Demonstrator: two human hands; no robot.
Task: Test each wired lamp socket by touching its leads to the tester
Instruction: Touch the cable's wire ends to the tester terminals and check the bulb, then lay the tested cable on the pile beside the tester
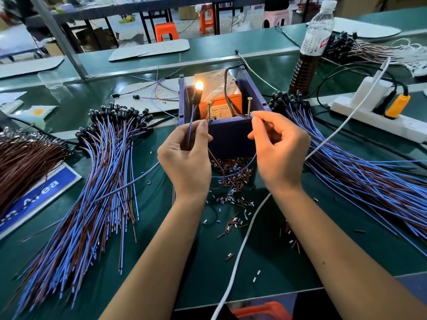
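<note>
Blue lead (pixel 190 132) pinched, left hand (pixel 184 155) | right hand (pixel 277 144) pinches lead at screw (pixel 249 106)

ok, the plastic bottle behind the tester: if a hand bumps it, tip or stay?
The plastic bottle is tall and narrow on a small base, so it would probably tip rather than slide. Dark liquid fills only its lower part, which likely steadies it somewhat. Its thin clear wall looks squeezable, and once down it would probably roll.

Tester (pixel 231 135) label print unreadable; blue sign (pixel 39 195) cut off left.
</note>
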